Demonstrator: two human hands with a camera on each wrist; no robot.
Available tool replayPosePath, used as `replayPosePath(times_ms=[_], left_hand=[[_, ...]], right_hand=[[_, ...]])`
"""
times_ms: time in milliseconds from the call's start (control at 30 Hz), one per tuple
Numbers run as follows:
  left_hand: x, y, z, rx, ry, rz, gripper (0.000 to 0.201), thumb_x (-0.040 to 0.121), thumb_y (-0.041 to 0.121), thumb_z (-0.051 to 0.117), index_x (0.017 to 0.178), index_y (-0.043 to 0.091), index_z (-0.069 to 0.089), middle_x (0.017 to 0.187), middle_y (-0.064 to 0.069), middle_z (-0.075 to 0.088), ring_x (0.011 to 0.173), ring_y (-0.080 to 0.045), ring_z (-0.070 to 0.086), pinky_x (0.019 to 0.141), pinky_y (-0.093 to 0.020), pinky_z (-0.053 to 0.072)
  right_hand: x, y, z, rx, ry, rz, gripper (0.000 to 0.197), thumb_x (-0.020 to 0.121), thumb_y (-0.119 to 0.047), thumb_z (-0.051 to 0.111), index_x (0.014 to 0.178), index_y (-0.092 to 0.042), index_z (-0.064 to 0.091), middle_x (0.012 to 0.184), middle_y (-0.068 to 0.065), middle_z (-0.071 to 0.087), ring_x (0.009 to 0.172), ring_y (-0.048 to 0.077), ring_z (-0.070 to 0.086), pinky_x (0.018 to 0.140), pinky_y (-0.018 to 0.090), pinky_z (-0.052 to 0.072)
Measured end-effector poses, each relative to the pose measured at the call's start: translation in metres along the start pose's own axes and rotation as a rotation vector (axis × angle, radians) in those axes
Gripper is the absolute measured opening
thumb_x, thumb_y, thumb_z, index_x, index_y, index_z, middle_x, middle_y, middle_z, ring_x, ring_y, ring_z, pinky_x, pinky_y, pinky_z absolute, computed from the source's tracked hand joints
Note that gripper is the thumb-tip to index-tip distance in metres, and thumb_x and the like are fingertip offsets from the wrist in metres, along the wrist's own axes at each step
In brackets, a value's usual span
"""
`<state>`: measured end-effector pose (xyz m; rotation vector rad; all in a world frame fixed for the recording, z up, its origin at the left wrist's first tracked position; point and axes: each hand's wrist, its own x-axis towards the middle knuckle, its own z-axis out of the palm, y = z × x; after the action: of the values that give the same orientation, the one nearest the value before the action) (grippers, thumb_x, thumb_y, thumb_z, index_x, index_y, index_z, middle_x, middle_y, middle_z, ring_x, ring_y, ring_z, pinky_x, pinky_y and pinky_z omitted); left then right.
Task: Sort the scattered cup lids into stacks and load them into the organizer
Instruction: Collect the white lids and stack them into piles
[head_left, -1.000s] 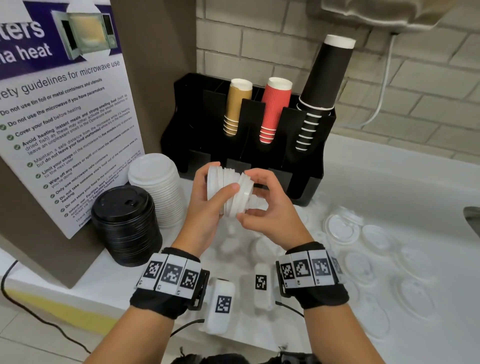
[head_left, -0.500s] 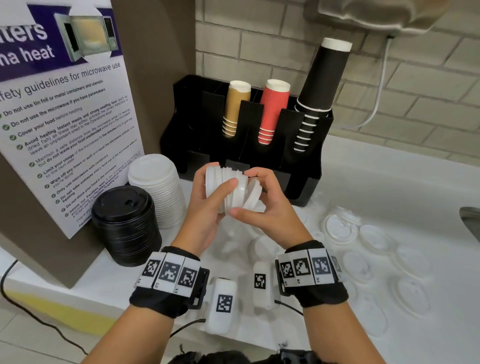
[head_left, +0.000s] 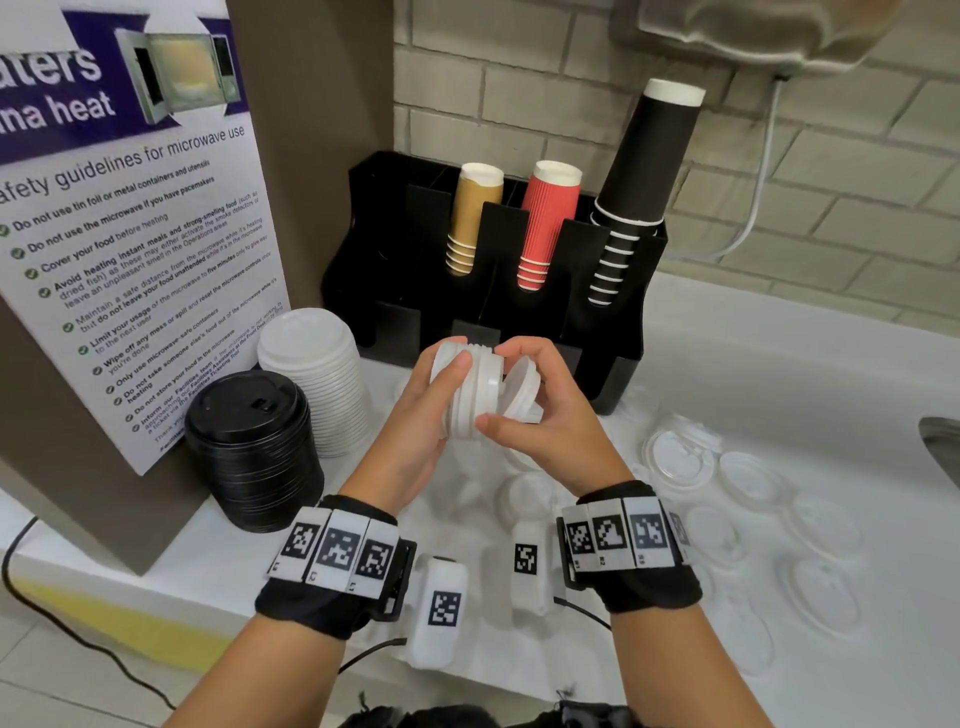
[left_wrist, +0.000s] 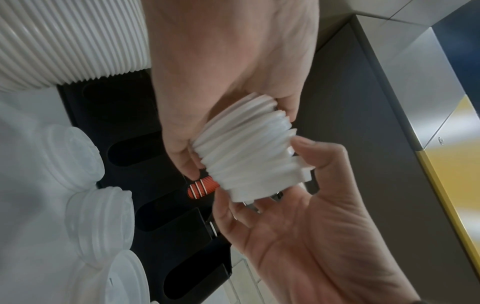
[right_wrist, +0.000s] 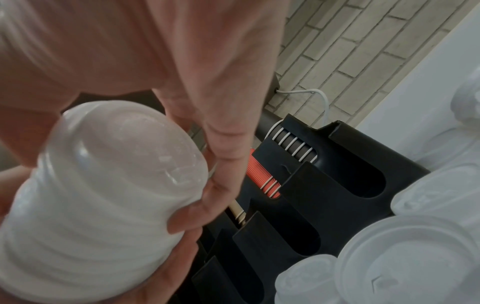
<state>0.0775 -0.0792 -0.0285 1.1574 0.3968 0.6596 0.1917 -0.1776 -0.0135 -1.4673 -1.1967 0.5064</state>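
Both hands hold a short stack of white cup lids (head_left: 475, 395) sideways above the counter, just in front of the black organizer (head_left: 631, 332). My left hand (head_left: 447, 376) grips the stack's left end with its thumb on top. At the right end my right hand (head_left: 506, 387) curls its thumb and fingers round the stack, where one lid (head_left: 519, 387) sits askew. The left wrist view shows the ribbed stack (left_wrist: 249, 156) between both hands. In the right wrist view the stack's end lid (right_wrist: 116, 148) faces the camera, fingertips (right_wrist: 207, 195) on its rim.
A tall white lid stack (head_left: 311, 374) and a black lid stack (head_left: 254, 447) stand at the left by a poster panel (head_left: 130, 234). Several loose clear lids (head_left: 675, 460) lie on the white counter to the right. Tan, red and black cup stacks fill the organizer's upper slots. A sink edge (head_left: 940, 447) shows far right.
The hands have pushed the lids closer together, so the gaps in the stack have narrowed. The stack has stayed in front of the organizer.
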Motion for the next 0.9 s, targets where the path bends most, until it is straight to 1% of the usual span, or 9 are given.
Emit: replayPosePath(times_ms=[67,133,233,400,500,567,633,800,900], left_hand=[[0.0,0.0002,-0.0008,0.0,-0.019,-0.003,0.05,0.084,0.047,0.051,0.132,0.034,0.047,0.133,-0.012,0.054,0.121,-0.029,0.056,0.085,-0.036,0.053],[0.0003,0.0011,-0.0012,-0.023,-0.046,-0.009,0.04,0.09,0.041,0.057,0.129,0.037,0.05,0.133,-0.012,0.054,0.115,-0.027,0.058,0.077,-0.033,0.054],[0.002,0.0015,-0.0008,-0.053,-0.055,-0.028,0.04,0.085,0.036,0.051,0.125,0.036,0.054,0.134,-0.015,0.053,0.112,-0.026,0.059,0.077,-0.034,0.052],[0.0023,0.001,0.0013,-0.016,-0.025,0.004,0.041,0.088,0.041,0.05,0.128,0.037,0.054,0.129,-0.009,0.058,0.112,-0.025,0.061,0.075,-0.031,0.054],[0.0008,0.0008,0.0008,-0.004,-0.015,0.03,0.045,0.084,0.039,0.061,0.128,0.036,0.053,0.125,-0.006,0.059,0.109,-0.022,0.063,0.07,-0.028,0.055],[-0.0003,0.0005,0.0003,-0.009,-0.013,0.04,0.05,0.081,0.039,0.069,0.129,0.035,0.052,0.127,-0.008,0.058,0.112,-0.025,0.062,0.07,-0.029,0.056],[-0.0012,0.0009,0.0004,-0.008,-0.008,0.045,0.05,0.08,0.036,0.065,0.128,0.034,0.052,0.13,-0.01,0.056,0.116,-0.027,0.06,0.071,-0.03,0.056],[-0.0017,0.0019,0.0003,0.047,-0.032,0.042,0.045,0.079,0.036,0.062,0.123,0.037,0.055,0.128,-0.006,0.056,0.118,-0.028,0.058,0.075,-0.033,0.056],[-0.0018,0.0014,-0.0005,0.046,-0.025,0.051,0.046,0.078,0.037,0.062,0.123,0.036,0.055,0.127,-0.005,0.057,0.118,-0.027,0.058,0.076,-0.034,0.057]], right_hand=[[-0.0001,0.0005,-0.001,0.0,-0.004,-0.001,0.052,0.07,-0.019,0.074,0.114,-0.028,0.048,0.101,-0.018,0.053,0.095,0.007,0.056,0.081,0.03,0.054],[0.0,0.0006,-0.002,-0.007,-0.009,-0.003,0.052,0.07,-0.018,0.074,0.112,-0.03,0.048,0.098,-0.022,0.052,0.093,0.004,0.055,0.078,0.026,0.054],[0.0001,0.0001,-0.0034,-0.021,-0.008,-0.005,0.052,0.069,-0.017,0.074,0.112,-0.031,0.048,0.1,-0.02,0.051,0.093,0.002,0.054,0.076,0.023,0.054],[0.0,-0.0009,-0.0036,-0.025,-0.002,-0.012,0.055,0.07,-0.013,0.079,0.112,-0.029,0.049,0.106,-0.011,0.052,0.098,0.011,0.055,0.078,0.032,0.056],[0.0,-0.0006,-0.0031,-0.01,-0.009,-0.015,0.057,0.071,-0.009,0.08,0.114,-0.026,0.048,0.109,-0.005,0.052,0.102,0.018,0.056,0.078,0.036,0.057],[-0.0005,-0.0005,-0.0036,-0.005,-0.011,0.008,0.062,0.071,-0.011,0.082,0.118,-0.027,0.045,0.111,-0.005,0.051,0.106,0.019,0.056,0.079,0.038,0.058],[-0.0006,-0.0008,-0.0047,0.005,-0.003,0.04,0.068,0.069,-0.016,0.085,0.12,-0.027,0.042,0.115,-0.005,0.052,0.11,0.017,0.056,0.078,0.036,0.058],[0.0004,-0.0016,-0.0064,0.015,-0.03,0.057,0.069,0.067,-0.019,0.086,0.127,-0.024,0.052,0.125,-0.008,0.054,0.116,0.01,0.055,0.077,0.029,0.058],[0.0007,-0.0025,-0.0057,-0.002,-0.027,0.058,0.074,0.066,-0.02,0.087,0.131,-0.025,0.053,0.13,-0.008,0.052,0.118,0.008,0.053,0.078,0.027,0.058]])
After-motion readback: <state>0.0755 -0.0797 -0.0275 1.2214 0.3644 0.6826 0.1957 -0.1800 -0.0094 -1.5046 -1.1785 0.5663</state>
